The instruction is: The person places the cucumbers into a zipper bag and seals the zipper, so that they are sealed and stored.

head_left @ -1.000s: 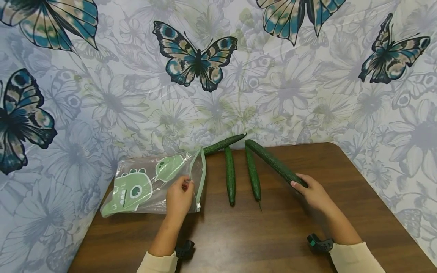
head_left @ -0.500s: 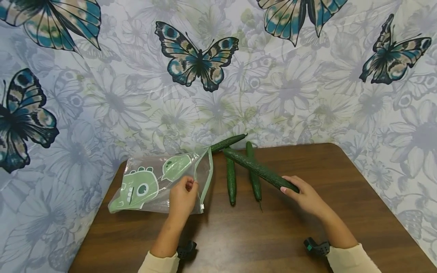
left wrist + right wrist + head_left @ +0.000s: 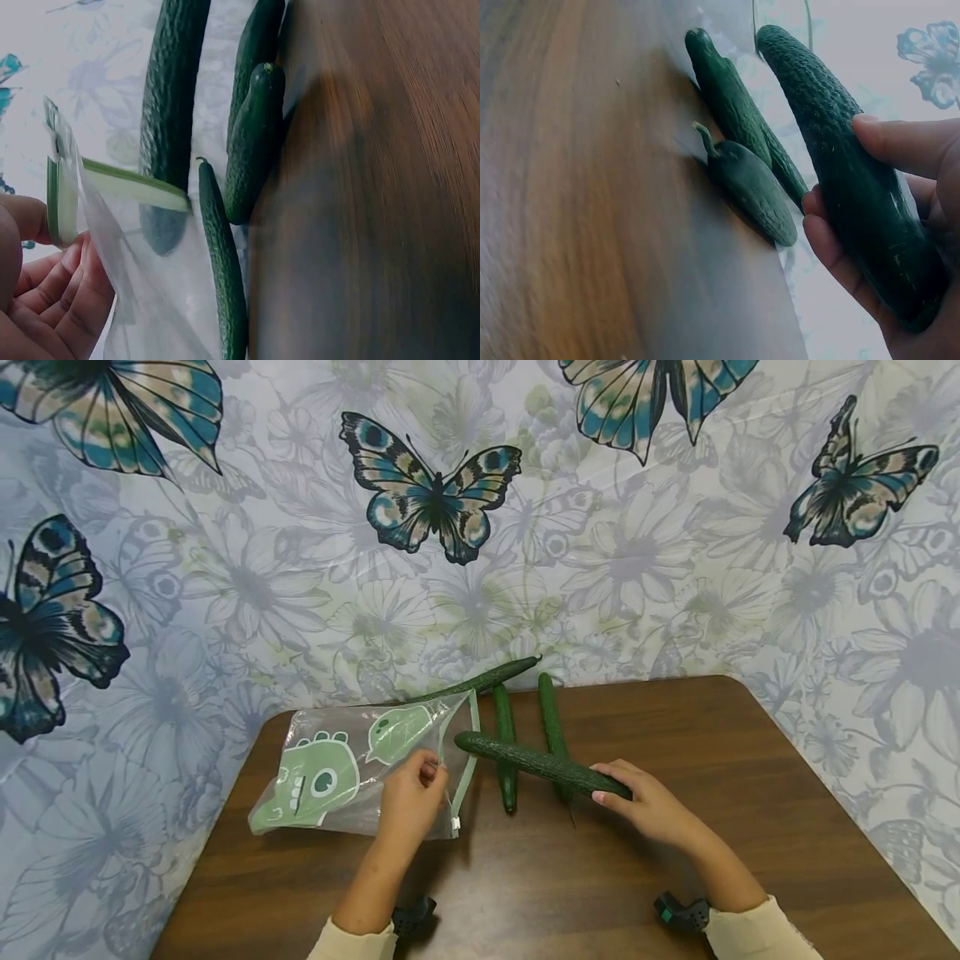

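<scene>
A clear zip bag (image 3: pixel 352 768) printed with green dinosaurs lies at the table's left. My left hand (image 3: pixel 427 772) pinches its green zip strip (image 3: pixel 127 184) and holds the mouth raised. My right hand (image 3: pixel 611 789) grips the thick end of a long dark cucumber (image 3: pixel 540 764), held off the table and crossing over two others. Its far tip is just at the bag's mouth. In the right wrist view my fingers (image 3: pixel 900 142) curl round that cucumber (image 3: pixel 847 165).
Two cucumbers (image 3: pixel 505 752) (image 3: pixel 551 718) lie side by side on the brown wooden table (image 3: pixel 675 735). A further cucumber (image 3: pixel 487 678) rests at the back against the butterfly-patterned wall covering (image 3: pixel 637 552), which surrounds the table on three sides.
My right hand lifted the cucumber and swung it left, from beside the two lying ones to the bag's mouth. My left hand raised the bag's edge slightly.
</scene>
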`<move>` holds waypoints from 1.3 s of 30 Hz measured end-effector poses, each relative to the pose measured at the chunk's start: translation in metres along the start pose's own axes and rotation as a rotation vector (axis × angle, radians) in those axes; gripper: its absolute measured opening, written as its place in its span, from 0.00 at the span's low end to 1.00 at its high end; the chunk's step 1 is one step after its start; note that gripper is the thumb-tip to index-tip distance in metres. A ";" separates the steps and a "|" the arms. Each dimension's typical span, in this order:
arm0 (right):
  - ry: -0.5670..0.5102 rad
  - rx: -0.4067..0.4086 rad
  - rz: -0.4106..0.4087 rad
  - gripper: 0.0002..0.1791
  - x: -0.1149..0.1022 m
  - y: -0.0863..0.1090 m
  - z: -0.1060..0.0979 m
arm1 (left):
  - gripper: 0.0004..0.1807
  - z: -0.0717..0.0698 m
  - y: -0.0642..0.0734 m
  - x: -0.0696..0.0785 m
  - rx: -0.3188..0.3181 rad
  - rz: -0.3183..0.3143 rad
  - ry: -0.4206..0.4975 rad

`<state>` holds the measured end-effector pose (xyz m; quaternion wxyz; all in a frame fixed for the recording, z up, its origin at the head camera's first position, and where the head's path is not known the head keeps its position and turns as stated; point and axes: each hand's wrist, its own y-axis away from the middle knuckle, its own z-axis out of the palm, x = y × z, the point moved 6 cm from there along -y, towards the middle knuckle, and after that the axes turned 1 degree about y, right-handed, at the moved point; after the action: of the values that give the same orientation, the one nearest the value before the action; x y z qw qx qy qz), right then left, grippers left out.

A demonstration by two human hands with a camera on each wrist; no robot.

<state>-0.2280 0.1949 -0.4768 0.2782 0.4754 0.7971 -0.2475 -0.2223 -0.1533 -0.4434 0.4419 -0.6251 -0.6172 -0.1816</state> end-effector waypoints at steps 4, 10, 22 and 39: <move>-0.007 -0.012 -0.011 0.28 -0.004 -0.001 0.007 | 0.03 0.004 0.002 0.006 -0.042 0.015 0.026; -0.008 -0.036 -0.016 0.30 -0.010 -0.007 0.015 | 0.02 0.008 0.006 0.011 -0.091 0.030 0.045; 0.025 -0.042 -0.048 0.29 -0.026 -0.024 0.025 | 0.03 0.018 0.014 0.026 -0.178 0.057 0.102; 0.059 -0.020 -0.118 0.23 -0.041 -0.052 0.041 | 0.03 0.027 0.023 0.034 -0.265 0.013 0.105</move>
<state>-0.2499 0.1200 -0.4720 0.2442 0.4318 0.8341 -0.2414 -0.2040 -0.1083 -0.4397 0.3883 -0.6717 -0.5599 -0.2908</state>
